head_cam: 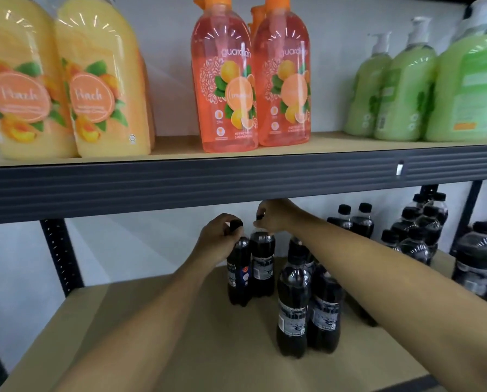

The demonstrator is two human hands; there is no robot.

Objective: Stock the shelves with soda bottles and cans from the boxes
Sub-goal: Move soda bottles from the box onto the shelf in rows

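Lower shelf (151, 321): left hand (218, 240) clasps left bottle (239, 275) at cap; right hand (273, 215) pinches adjoining right bottle (262, 267).

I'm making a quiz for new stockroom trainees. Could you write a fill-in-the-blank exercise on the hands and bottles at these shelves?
1. The left hand grips a dark plastic soda bottle by its black ____.
2. The right hand holds the neighbouring dark soda bottle, which stands on the first one's ____ side.
3. On the dark-edged upper shelf, orange shower gel bottles stand between yellow peach bottles and ____ pump bottles.
Missing words: cap; right; green.
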